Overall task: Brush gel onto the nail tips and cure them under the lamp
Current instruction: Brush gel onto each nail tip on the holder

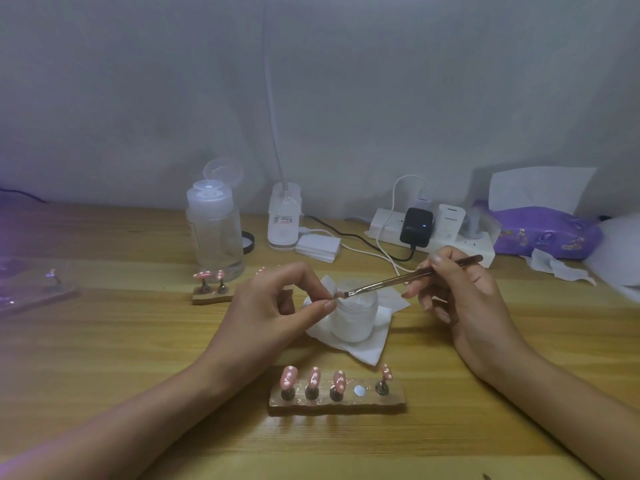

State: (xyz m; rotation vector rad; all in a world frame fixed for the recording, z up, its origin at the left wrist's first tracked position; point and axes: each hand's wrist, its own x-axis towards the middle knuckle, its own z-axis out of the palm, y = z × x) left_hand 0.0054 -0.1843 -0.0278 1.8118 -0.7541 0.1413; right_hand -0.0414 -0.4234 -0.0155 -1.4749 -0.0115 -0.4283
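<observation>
Left hand (273, 306) — grip pinched, thumb and forefinger clamped on one nail tip (336, 292) just above the white jar (353, 317). Right hand (460, 296) — grip closed round the brush (398, 279), bristles touching that tip. Four pink tips (313, 377) stand on the wooden holder (337, 405), on the counter (138, 358).

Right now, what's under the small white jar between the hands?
A white paper napkin lies under the jar, its corners spread on the wooden table. The part beneath the jar is covered, and the left hand hides its left edge.
</observation>
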